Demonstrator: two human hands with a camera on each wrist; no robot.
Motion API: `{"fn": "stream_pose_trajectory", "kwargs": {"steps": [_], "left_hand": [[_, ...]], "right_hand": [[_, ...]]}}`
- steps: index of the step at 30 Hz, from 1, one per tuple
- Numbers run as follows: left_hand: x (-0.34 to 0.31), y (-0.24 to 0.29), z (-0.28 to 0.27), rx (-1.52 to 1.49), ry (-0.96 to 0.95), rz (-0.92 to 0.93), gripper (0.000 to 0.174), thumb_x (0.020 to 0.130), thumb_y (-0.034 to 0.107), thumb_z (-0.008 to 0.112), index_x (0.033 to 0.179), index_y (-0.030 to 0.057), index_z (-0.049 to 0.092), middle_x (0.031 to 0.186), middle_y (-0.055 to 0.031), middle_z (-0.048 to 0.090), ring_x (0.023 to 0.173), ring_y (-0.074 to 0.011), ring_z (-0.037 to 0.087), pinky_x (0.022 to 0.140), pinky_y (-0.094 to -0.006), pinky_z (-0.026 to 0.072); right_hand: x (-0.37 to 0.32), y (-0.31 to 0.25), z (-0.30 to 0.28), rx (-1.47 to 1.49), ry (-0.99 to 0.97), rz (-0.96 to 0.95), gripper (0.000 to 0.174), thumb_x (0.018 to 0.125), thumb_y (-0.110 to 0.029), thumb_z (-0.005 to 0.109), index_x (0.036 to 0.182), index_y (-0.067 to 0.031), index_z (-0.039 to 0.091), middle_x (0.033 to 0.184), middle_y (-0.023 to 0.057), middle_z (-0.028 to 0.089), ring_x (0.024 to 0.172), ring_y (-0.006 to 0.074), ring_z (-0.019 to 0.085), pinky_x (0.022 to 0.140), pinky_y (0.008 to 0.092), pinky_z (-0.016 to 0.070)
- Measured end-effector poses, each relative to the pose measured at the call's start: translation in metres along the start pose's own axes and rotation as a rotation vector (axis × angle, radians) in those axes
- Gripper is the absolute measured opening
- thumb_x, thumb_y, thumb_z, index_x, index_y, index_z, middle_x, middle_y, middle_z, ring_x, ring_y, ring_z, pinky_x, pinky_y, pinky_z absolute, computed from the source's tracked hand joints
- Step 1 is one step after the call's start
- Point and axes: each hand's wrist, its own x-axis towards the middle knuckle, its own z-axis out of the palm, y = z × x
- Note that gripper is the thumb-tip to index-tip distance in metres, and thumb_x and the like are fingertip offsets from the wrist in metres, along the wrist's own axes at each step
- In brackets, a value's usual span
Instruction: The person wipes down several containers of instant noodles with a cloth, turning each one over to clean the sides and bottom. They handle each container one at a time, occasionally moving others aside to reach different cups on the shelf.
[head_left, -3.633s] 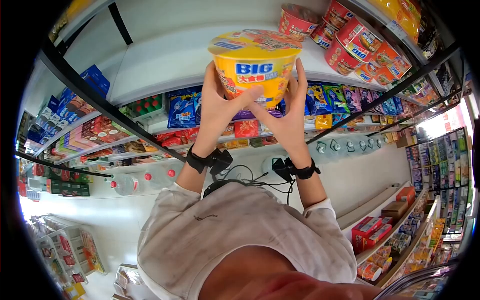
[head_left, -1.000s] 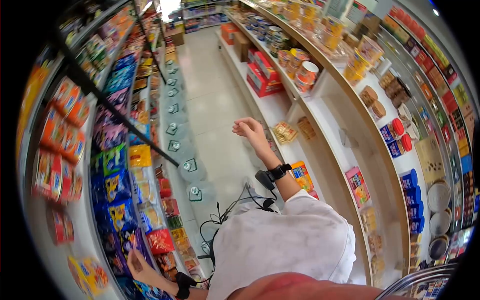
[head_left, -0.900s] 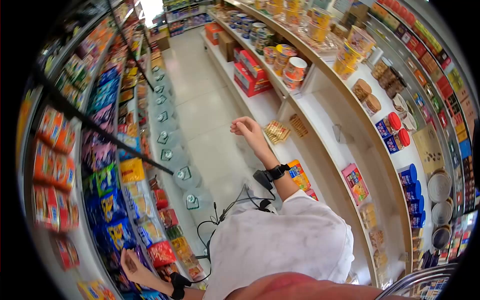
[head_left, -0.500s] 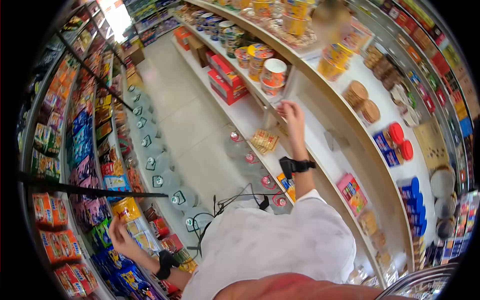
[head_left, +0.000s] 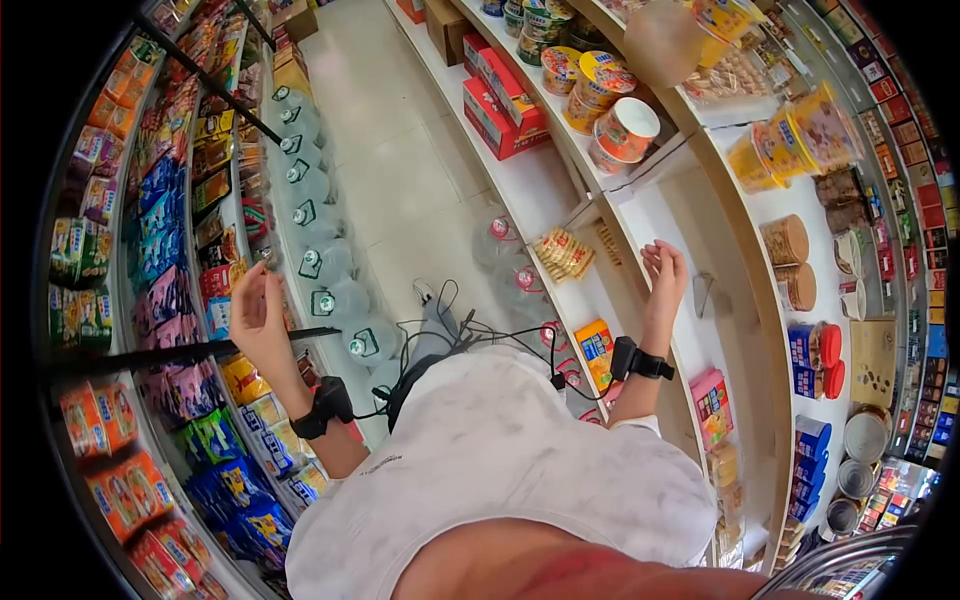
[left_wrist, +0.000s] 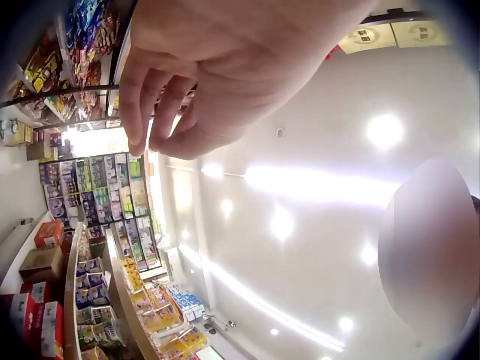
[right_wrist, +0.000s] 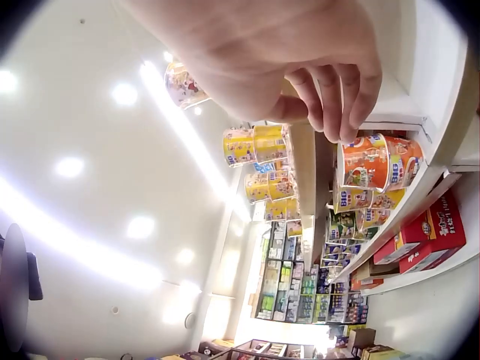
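My left hand [head_left: 262,318] is raised at the left side of the aisle, fingers loosely bent and holding nothing. It overlaps the shelf of snack bags in the head view, near a row of large water bottles [head_left: 328,262]. My right hand [head_left: 662,282] hangs over the white right-hand shelf [head_left: 735,290], also holding nothing, its fingers relaxed. Close to it are a stack of instant noodle tubs [head_left: 622,135] and a yellow bundle of packaged snacks [head_left: 563,254]. In the right wrist view, the fingertips overlap the orange noodle tubs [right_wrist: 379,162].
Red boxes [head_left: 502,105] stand on the low right shelf. Yellow noodle tubs [head_left: 795,140] and jars with red lids [head_left: 828,345] line the upper right ledge. A black shelf post [head_left: 190,352] crosses below my left hand. Cables [head_left: 470,335] hang at my waist.
Earlier both hands held a yellow BIG noodle bowl at the left shelf; now they hold nothing. The body has turned along the aisle. The left hand has come forward, the right hand farther right.
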Motion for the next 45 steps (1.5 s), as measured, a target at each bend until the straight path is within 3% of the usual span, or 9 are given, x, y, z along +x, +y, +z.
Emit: {"fn": "stream_pose_trajectory", "kwargs": {"steps": [2,8,14,24,29,32,38,44,45], "left_hand": [[0.030,-0.022,-0.003,-0.003,-0.013,-0.051,0.023,0.096,0.008,0.063,0.118,0.0018,0.064,0.089,-0.0019,0.066,0.068,-0.0028,0.057,0.045,-0.0165,0.0334],[0.141,-0.085,-0.003,-0.006,0.041,-0.019,0.024,0.098,0.016,0.062,0.118,0.0025,0.066,0.097,-0.0089,0.069,0.090,-0.0146,0.065,0.085,-0.0304,0.0524],[0.234,-0.101,0.012,0.015,-0.002,-0.028,0.030,0.100,0.023,0.060,0.123,0.0050,0.064,0.114,-0.0095,0.066,0.100,-0.0176,0.063,0.090,-0.0332,0.0546],[0.330,-0.151,0.099,-0.091,-0.197,-0.050,0.027,0.099,0.018,0.061,0.120,0.0017,0.064,0.107,-0.0113,0.067,0.095,-0.0188,0.065,0.087,-0.0339,0.0540],[0.366,-0.144,0.151,-0.045,-0.238,-0.034,0.027,0.099,0.019,0.060,0.120,0.0022,0.064,0.106,-0.0102,0.067,0.093,-0.0183,0.064,0.087,-0.0339,0.0541],[0.397,-0.148,0.191,-0.044,-0.239,-0.001,0.027,0.099,0.020,0.060,0.120,0.0028,0.064,0.102,-0.0097,0.066,0.092,-0.0181,0.064,0.087,-0.0339,0.0543],[0.446,-0.129,0.265,-0.025,-0.281,0.122,0.027,0.099,0.019,0.061,0.119,0.0026,0.065,0.096,-0.0090,0.067,0.088,-0.0170,0.064,0.084,-0.0325,0.0551],[0.482,-0.137,0.324,-0.042,-0.362,0.148,0.028,0.099,0.020,0.061,0.121,0.0039,0.066,0.099,-0.0103,0.068,0.089,-0.0175,0.065,0.083,-0.0329,0.0560],[0.490,-0.140,0.332,-0.038,-0.385,0.155,0.028,0.099,0.020,0.061,0.121,0.0039,0.066,0.099,-0.0103,0.068,0.090,-0.0176,0.065,0.084,-0.0330,0.0560]], "right_hand": [[0.015,-0.006,0.028,-0.008,-0.019,-0.057,0.024,0.100,-0.018,0.054,0.112,0.0011,0.062,0.103,0.0126,0.068,0.096,0.0202,0.067,0.088,0.0316,0.0534],[0.070,-0.051,0.095,-0.032,0.329,-0.512,0.043,0.093,-0.011,0.066,0.128,0.0024,0.045,0.111,0.0119,0.060,0.103,0.0167,0.061,0.092,0.0296,0.0497],[0.144,-0.167,0.078,-0.329,0.756,-0.924,0.089,0.084,-0.020,0.078,0.148,-0.0007,0.020,0.135,0.0230,0.043,0.129,0.0306,0.044,0.111,0.0440,0.0340],[0.217,-0.248,0.046,-0.826,1.075,-0.719,0.124,0.070,-0.064,0.079,0.156,-0.0069,0.011,0.147,0.0397,0.024,0.135,0.0516,0.032,0.110,0.0550,0.0309],[0.251,-0.251,0.040,-0.953,1.257,-0.756,0.110,0.069,-0.068,0.077,0.154,-0.0206,0.027,0.143,0.0470,0.024,0.136,0.0604,0.026,0.109,0.0595,0.0301],[0.268,-0.249,0.036,-0.974,1.307,-0.760,0.104,0.069,-0.065,0.079,0.150,-0.0191,0.033,0.143,0.0452,0.026,0.136,0.0577,0.029,0.107,0.0567,0.0347],[0.279,-0.243,0.024,-1.008,1.388,-0.796,0.081,0.071,-0.049,0.086,0.131,-0.0120,0.047,0.132,0.0205,0.047,0.117,0.0377,0.055,0.091,0.0433,0.0498],[0.241,-0.260,0.070,0.178,0.985,-1.009,0.075,0.078,-0.031,0.086,0.133,-0.0108,0.040,0.111,0.0056,0.053,0.101,0.0201,0.058,0.077,0.0361,0.0526],[0.223,-0.265,0.074,0.262,0.845,-0.859,0.078,0.080,-0.035,0.083,0.137,-0.0120,0.036,0.124,0.0123,0.050,0.114,0.0276,0.055,0.088,0.0481,0.0515]]}}
